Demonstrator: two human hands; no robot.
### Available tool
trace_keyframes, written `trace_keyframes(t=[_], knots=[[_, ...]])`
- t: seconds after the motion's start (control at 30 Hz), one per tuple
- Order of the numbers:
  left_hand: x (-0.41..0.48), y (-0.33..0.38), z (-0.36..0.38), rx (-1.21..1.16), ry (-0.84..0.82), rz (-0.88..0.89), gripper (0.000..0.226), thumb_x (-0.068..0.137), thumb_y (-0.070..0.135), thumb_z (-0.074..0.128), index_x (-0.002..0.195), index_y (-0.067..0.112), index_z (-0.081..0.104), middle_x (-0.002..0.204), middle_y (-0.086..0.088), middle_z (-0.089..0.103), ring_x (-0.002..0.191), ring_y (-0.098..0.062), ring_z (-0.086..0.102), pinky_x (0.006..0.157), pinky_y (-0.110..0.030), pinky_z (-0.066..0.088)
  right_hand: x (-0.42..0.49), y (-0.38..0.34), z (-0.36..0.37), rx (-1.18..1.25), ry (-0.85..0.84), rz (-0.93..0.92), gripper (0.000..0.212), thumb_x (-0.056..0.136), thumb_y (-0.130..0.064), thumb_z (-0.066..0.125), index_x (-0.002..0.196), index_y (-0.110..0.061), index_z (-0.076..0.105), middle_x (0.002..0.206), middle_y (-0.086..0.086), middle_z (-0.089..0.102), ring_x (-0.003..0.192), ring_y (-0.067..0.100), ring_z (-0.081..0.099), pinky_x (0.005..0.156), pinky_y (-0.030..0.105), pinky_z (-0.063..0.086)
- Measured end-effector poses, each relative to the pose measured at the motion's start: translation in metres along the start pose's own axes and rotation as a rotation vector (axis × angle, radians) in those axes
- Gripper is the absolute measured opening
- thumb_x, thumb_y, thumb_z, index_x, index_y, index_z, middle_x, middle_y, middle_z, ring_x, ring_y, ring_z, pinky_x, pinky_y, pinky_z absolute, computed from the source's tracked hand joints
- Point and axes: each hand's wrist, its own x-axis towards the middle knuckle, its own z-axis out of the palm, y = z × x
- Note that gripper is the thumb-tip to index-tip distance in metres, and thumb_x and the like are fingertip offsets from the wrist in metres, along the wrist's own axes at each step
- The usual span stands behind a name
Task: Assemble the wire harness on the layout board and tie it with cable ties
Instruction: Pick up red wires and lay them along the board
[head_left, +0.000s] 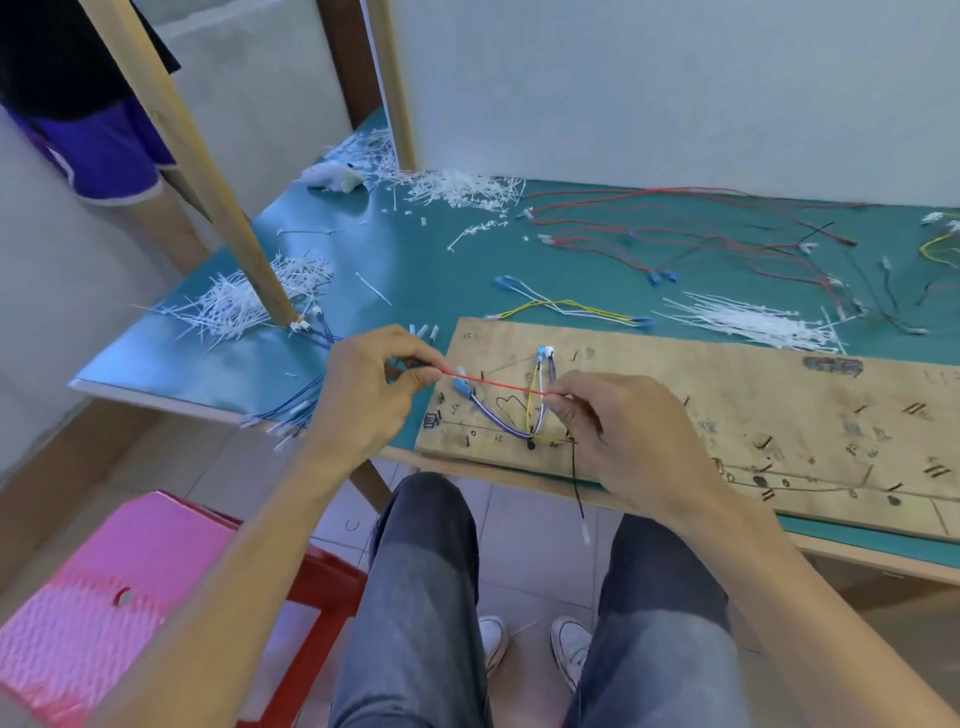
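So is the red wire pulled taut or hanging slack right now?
Taut. The red wire runs dead straight between the pinching left hand and right hand, over the layout board.

A marked wooden board (727, 405) lies flat. On its left end purple, white and yellow wires (493, 418) form a V, a red wire (493, 383) taut across them. White cable ties (748, 319) lie heaped behind.

Teal table (415, 270) carried wooden layout board (727, 395) along near-right edge. Red wires (675, 228) sprawled far right; yellow & white wires (566, 306) just beyond board. Cable ties (457, 189) in heaps: far centre, left round a wooden post (249, 249), right beside board.
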Motion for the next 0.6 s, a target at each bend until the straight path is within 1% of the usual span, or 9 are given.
trace_keyframes(t=[0.03, 0.13, 0.23, 0.33, 0.43, 0.53, 0.57, 0.6], knots=[[-0.003, -0.002, 0.003, 0.034, -0.012, -0.025, 0.02, 0.087, 0.0, 0.08, 0.089, 0.02, 0.084, 0.086, 0.01, 0.072, 0.084, -0.007, 0.065, 0.074, -0.013, 0.047, -0.002, 0.0, 0.001, -0.026, -0.016, 0.011, 0.021, 0.108, -0.039, 0.053, 0.102, -0.028, 0.07, 0.076, -0.017, 0.057, 0.07, 0.018, 0.053, 0.063, 0.042, 0.052], [-0.012, -0.007, 0.011, 0.094, -0.03, -0.085, 0.022, 0.087, -0.001, 0.079, 0.091, 0.019, 0.085, 0.087, 0.01, 0.073, 0.088, 0.002, 0.064, 0.078, -0.01, 0.047, -0.008, -0.003, 0.004, -0.054, -0.007, 0.032, 0.019, 0.106, -0.04, 0.054, 0.107, -0.032, 0.071, 0.085, -0.014, 0.068, 0.078, 0.022, 0.063, 0.065, 0.039, 0.051], [-0.013, -0.012, 0.013, 0.139, -0.008, -0.142, 0.018, 0.087, 0.004, 0.082, 0.091, 0.021, 0.084, 0.084, 0.018, 0.071, 0.09, 0.01, 0.063, 0.074, 0.0, 0.039, -0.013, -0.004, 0.007, -0.036, 0.013, 0.041, 0.017, 0.105, -0.04, 0.055, 0.108, -0.031, 0.07, 0.084, -0.014, 0.068, 0.076, 0.023, 0.064, 0.063, 0.038, 0.051], [-0.011, -0.016, 0.015, 0.17, 0.009, -0.153, 0.016, 0.086, 0.008, 0.083, 0.089, 0.024, 0.084, 0.081, 0.027, 0.067, 0.088, 0.016, 0.061, 0.074, 0.003, 0.038, -0.015, -0.002, 0.01, -0.023, 0.022, 0.052, 0.015, 0.105, -0.039, 0.058, 0.105, -0.03, 0.07, 0.084, -0.013, 0.068, 0.076, 0.023, 0.063, 0.063, 0.04, 0.053], [-0.01, -0.019, 0.017, 0.182, 0.015, -0.141, 0.017, 0.085, 0.009, 0.085, 0.089, 0.025, 0.084, 0.079, 0.03, 0.065, 0.086, 0.017, 0.061, 0.075, 0.001, 0.039, -0.016, 0.0, 0.011, -0.009, 0.036, 0.077, 0.012, 0.103, -0.037, 0.062, 0.102, -0.029, 0.071, 0.085, -0.012, 0.066, 0.078, 0.021, 0.062, 0.064, 0.039, 0.053], [-0.01, -0.022, 0.018, 0.196, -0.001, -0.141, 0.017, 0.083, 0.009, 0.086, 0.089, 0.026, 0.084, 0.08, 0.029, 0.065, 0.085, 0.014, 0.063, 0.076, -0.003, 0.043, -0.017, 0.0, 0.014, -0.006, 0.047, 0.089, 0.013, 0.102, -0.038, 0.063, 0.099, -0.03, 0.073, 0.086, -0.011, 0.064, 0.077, 0.02, 0.061, 0.062, 0.036, 0.05], [-0.009, -0.022, 0.017, 0.19, -0.01, -0.129, 0.017, 0.083, 0.009, 0.087, 0.089, 0.025, 0.084, 0.082, 0.026, 0.067, 0.085, 0.01, 0.064, 0.079, -0.007, 0.047, -0.017, 0.001, 0.014, -0.006, 0.046, 0.095, 0.013, 0.101, -0.038, 0.064, 0.098, -0.03, 0.074, 0.086, -0.011, 0.063, 0.076, 0.019, 0.061, 0.061, 0.034, 0.048], [-0.009, -0.022, 0.017, 0.186, -0.027, -0.11, 0.016, 0.083, 0.008, 0.087, 0.089, 0.023, 0.084, 0.086, 0.021, 0.07, 0.087, 0.005, 0.066, 0.084, -0.015, 0.053, -0.017, 0.001, 0.015, -0.009, 0.045, 0.103, 0.013, 0.1, -0.038, 0.065, 0.097, -0.03, 0.075, 0.087, -0.011, 0.062, 0.075, 0.019, 0.061, 0.06, 0.034, 0.047]])
